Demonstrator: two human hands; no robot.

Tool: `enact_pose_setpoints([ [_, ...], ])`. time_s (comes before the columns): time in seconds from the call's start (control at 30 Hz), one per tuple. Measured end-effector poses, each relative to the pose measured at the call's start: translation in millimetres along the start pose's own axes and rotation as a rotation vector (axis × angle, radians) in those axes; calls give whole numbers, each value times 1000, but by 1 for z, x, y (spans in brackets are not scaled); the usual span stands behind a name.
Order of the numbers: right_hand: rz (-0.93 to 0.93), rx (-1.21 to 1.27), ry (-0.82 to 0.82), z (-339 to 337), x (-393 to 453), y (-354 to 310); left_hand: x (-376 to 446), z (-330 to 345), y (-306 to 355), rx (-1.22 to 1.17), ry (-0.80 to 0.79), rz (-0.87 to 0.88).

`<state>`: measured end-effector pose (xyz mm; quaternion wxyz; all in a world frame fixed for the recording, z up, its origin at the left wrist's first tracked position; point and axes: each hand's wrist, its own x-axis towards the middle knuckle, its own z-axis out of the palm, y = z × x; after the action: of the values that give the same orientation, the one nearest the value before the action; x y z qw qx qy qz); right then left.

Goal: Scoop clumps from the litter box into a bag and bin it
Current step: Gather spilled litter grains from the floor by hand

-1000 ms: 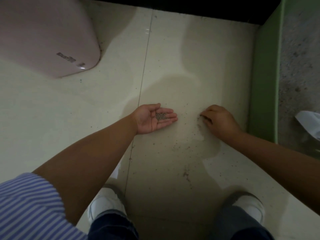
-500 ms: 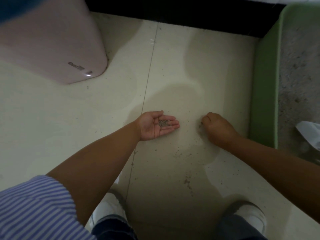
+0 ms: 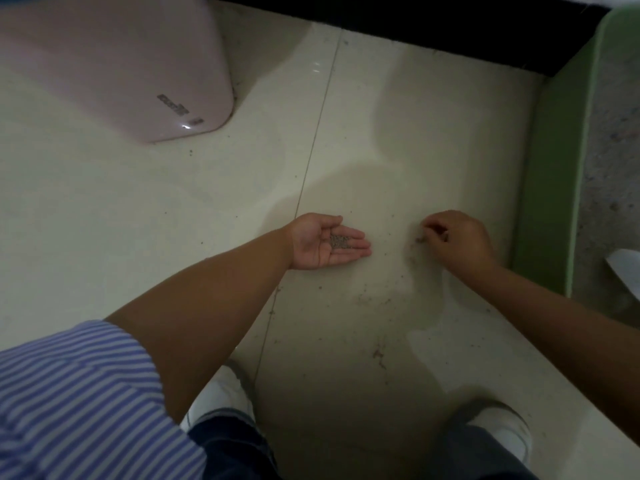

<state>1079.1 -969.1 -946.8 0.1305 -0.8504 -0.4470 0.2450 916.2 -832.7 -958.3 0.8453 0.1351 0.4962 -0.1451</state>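
Left hand (image 3: 327, 241) flat under litter grains (image 3: 340, 241); right hand (image 3: 457, 237) fingers curled, any pinched grain indiscernible.

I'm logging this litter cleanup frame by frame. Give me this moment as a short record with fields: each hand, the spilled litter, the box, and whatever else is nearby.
left hand: left hand palm up, fingers straight, cupping a small pile of litter granules
right hand: right hand knuckles up over the floor, fingers curled, fingertips pinching at grains
floor: pale tiled floor, loose grains scattered between and below the hands
litter box: green litter box at right, grey litter inside
other: pink appliance upper left; white object inside the box, identity unclear
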Motion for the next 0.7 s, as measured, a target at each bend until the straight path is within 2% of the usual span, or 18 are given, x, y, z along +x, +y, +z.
enact_pose_setpoints([
  [0.13, -346, -142, -112, 13, -4, 0, 1, -1, 0, -16, 6, 14],
  [0.2, -314, -207, -182, 21, -1, 0, 2, 0, 0, -6, 5, 17],
  [0.33, -300, -167, -254, 23, -1, 14, 4, 1, 0, 0, 1, 22],
  [0.4, -309, -242, -227, 14, -3, 22, 4, 0, 0, 3, -4, 25],
  [0.5, -378, -211, -123, 7, -8, 27, 5, -1, 0, 0, -6, 19],
  [0.6, -231, -131, 13, 3, -7, 23, 6, -1, 0, 6, -12, 18],
  [0.67, -87, -137, -18, 2, -8, 22, 6, -1, 0, 2, -15, 24],
  [0.7, -75, -140, -53, 4, -11, 23, 7, -2, 0, -3, -17, 27],
])
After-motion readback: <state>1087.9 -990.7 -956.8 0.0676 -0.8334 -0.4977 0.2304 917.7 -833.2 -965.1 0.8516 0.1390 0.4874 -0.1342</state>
